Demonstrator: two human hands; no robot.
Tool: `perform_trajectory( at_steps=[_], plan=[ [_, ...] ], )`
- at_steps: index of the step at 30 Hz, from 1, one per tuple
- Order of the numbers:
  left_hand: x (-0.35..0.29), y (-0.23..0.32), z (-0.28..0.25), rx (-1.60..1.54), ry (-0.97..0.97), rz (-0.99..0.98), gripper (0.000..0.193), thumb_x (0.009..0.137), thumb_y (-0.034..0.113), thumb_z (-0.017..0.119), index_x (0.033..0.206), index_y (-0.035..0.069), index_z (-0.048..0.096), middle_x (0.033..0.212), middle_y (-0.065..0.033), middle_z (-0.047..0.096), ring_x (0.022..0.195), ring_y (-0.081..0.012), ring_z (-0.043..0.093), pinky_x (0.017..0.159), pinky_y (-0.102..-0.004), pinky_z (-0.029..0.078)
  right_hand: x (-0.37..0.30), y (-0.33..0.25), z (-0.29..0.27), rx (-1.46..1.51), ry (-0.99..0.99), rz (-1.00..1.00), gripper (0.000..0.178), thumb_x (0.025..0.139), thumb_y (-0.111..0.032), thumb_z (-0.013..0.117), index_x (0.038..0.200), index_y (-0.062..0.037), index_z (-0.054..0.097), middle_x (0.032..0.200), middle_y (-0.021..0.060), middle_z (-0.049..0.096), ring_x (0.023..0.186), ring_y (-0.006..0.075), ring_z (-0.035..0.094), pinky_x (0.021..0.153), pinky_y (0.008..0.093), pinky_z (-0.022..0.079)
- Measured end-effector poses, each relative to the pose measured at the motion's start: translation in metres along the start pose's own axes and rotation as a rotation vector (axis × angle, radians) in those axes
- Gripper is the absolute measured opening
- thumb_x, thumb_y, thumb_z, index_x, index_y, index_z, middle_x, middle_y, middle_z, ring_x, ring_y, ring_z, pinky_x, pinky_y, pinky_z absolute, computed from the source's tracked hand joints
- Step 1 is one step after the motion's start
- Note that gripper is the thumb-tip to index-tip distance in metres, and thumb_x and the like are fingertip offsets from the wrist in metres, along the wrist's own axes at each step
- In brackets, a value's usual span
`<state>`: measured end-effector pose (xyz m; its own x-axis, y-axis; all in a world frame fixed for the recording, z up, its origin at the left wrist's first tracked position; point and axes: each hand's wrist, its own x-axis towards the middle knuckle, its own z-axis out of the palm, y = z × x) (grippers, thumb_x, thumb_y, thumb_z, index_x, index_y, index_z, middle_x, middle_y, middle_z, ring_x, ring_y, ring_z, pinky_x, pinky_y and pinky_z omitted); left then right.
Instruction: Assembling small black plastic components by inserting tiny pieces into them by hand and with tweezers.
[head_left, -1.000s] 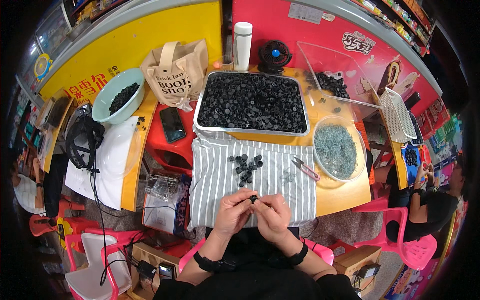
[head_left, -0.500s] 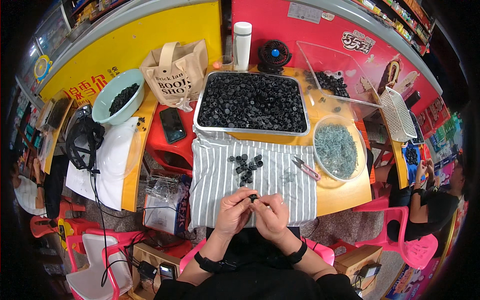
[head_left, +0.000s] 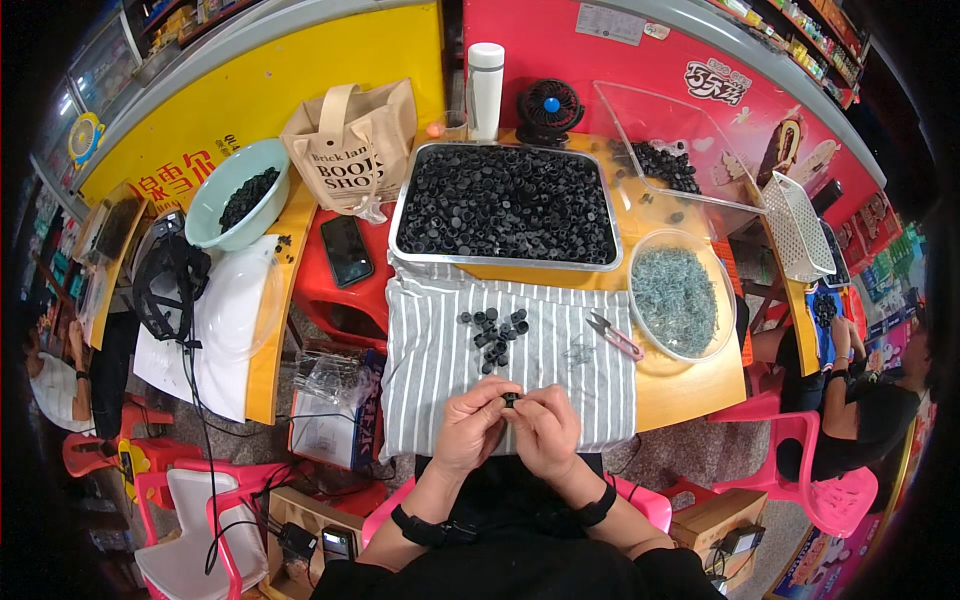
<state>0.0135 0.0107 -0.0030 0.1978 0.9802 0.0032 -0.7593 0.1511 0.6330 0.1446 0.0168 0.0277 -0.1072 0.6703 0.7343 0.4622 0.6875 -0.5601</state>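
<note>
At the near edge of a grey striped cloth (head_left: 430,350), my left hand (head_left: 468,425) and my right hand (head_left: 546,428) meet fingertip to fingertip. Both are closed on one small black cap (head_left: 511,398), mostly covered by the fingers. Beyond them on the cloth lies a loose cluster of black caps (head_left: 492,335). Small clear pieces (head_left: 578,353) lie right of that, beside thread snips (head_left: 615,337) with pink handles. A metal tray (head_left: 520,264) full of black caps stands behind the cloth. To its right, a round clear tub (head_left: 722,330) holds many small clear pieces.
A pale green basin (head_left: 215,235) with black parts and a phone (head_left: 346,250) are on the left. Behind the tray stand a canvas bag (head_left: 350,140), a white bottle (head_left: 485,95) and a small fan (head_left: 549,110). At far right another person (head_left: 855,410) sits working.
My hands stay together at nearly the same spot, and the fingers have shifted slightly around the black cap. The view has moved a little. The loose caps lie as before.
</note>
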Motion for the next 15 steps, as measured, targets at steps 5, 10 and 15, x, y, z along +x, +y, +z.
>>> perform_trajectory(
  at_steps=[5,10,15],
  plan=[
    [-0.0011,0.0030,0.0047,0.034,0.033,0.002,0.018,0.093,-0.001,0.055,0.107,-0.010,0.063,0.105,-0.0079,0.056,0.095,-0.0157,0.058,0.086,-0.0276,0.047,0.0009,-0.0009,-0.0005,0.059,-0.005,0.086,0.030,0.071,0.002,0.078,0.092,-0.0017,0.057,0.078,0.0131,0.057,0.062,0.0248,0.055,0.051,0.0321,0.043],
    [-0.0006,0.0054,0.0094,0.042,0.012,0.013,0.019,0.094,-0.002,0.053,0.108,-0.009,0.063,0.107,-0.0083,0.055,0.098,-0.0163,0.057,0.089,-0.0278,0.046,0.0018,-0.0010,-0.0030,0.102,-0.035,0.186,0.029,0.070,0.002,0.078,0.089,-0.0018,0.056,0.077,0.0113,0.056,0.062,0.0216,0.056,0.052,0.0299,0.045],
    [0.0000,0.0050,0.0086,0.029,-0.005,0.013,0.020,0.094,-0.003,0.051,0.109,-0.010,0.063,0.107,-0.0090,0.054,0.101,-0.0178,0.057,0.091,-0.0289,0.045,0.0018,-0.0010,-0.0029,0.103,-0.022,0.201,0.028,0.071,0.002,0.078,0.088,-0.0017,0.056,0.077,0.0109,0.056,0.063,0.0218,0.056,0.053,0.0291,0.046]
  ],
)
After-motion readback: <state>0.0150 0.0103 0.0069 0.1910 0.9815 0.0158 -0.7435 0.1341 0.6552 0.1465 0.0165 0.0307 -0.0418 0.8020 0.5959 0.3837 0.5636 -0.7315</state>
